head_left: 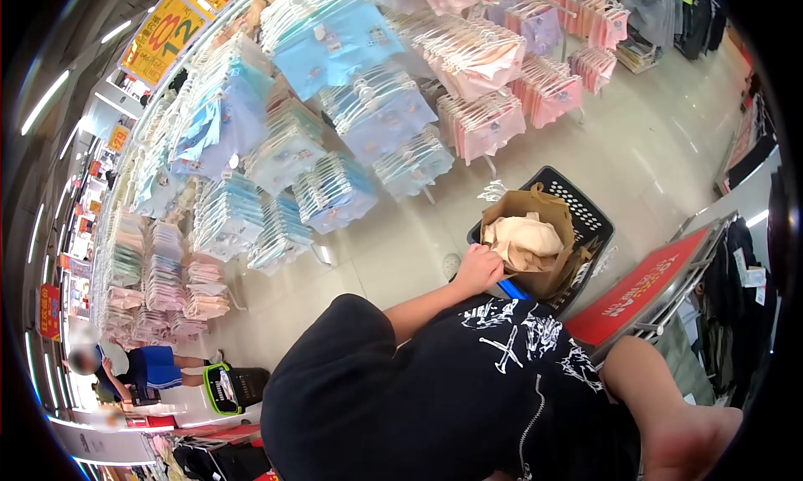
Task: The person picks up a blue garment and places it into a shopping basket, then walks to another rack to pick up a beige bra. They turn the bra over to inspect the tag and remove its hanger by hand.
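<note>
**Beside the clothes racks: left hand on a filled box**

From the head camera, the left hand (478, 269) is closed over the near rim of a cardboard box (512, 205). The box stands inside a black perforated basket (588, 220), just beside a red sign (640, 293). Folded beige cloth (525, 238) already fills the box to about its rim, and the fingers pinch only the cardboard edge. Racks of hung garments (368, 104) stand well apart behind, fully stocked. Only a forearm (669, 422) shows at the lower right. The right hand is out of frame, so its grip cannot be told. Farther off, another person (142, 368) bends near a green-rimmed basket (226, 389).
</note>
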Available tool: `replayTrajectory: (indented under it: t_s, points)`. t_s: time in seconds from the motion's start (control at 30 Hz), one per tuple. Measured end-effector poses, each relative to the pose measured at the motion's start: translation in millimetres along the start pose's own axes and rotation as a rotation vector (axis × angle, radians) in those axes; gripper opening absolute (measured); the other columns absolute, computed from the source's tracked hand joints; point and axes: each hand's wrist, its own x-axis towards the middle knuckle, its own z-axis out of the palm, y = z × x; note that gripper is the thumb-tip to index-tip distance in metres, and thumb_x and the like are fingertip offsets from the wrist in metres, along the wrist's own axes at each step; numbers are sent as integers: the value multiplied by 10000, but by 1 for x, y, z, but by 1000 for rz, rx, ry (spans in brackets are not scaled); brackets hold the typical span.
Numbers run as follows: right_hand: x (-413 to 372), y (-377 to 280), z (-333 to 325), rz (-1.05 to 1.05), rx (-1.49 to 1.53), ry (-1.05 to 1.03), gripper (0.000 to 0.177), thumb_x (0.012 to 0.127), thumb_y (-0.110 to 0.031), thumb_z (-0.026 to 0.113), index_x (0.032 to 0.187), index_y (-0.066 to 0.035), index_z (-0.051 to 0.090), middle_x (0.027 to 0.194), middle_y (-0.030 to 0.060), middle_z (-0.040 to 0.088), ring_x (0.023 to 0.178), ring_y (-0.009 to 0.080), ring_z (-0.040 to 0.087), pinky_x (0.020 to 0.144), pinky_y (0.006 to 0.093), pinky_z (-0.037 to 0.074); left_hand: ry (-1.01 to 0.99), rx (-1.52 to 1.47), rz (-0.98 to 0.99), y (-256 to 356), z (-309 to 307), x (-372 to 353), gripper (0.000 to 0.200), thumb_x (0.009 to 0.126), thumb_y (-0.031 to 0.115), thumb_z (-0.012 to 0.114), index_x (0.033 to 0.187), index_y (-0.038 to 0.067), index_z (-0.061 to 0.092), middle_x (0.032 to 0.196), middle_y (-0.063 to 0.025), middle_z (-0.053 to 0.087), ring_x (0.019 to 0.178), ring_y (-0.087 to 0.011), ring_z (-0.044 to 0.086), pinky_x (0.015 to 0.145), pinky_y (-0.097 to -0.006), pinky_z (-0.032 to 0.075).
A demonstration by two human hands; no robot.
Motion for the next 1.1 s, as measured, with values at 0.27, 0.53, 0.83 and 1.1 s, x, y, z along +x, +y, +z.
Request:
replayTrajectory:
  t_s: [0.27,0.53,0.83,1.1]
  points:
    - [16,-8,-6,-155,-252,-130,112,781,-31,547,682,-42,496,594,-44,471,519,61,454,530,171,392,-33,44,9,2,-3,3,136,734,150,562,630,66,534,654,-43,534,685,-218,499,696,-352,376]
    - [45,-31,-21,-339,-691,-432,160,843,-48,489,690,-7,513,623,12,517,534,86,464,531,178,399,-14,13,-6,-1,3,3,122,724,134,561,631,68,517,640,-55,523,665,-231,492,670,-365,357]
    - [78,-66,-16,-190,-707,-601,197,827,-88,512,648,-49,584,605,-44,588,447,48,464,478,173,397,-20,31,17,-1,3,5,114,718,123,572,631,69,520,649,-52,520,665,-223,489,666,-355,367]
    - [65,-50,-11,212,-410,-445,151,730,1,508,596,-35,565,565,-27,572,423,54,461,451,174,399,-27,48,14,-1,3,7,111,721,127,572,634,74,528,651,-48,525,667,-220,492,668,-358,371]
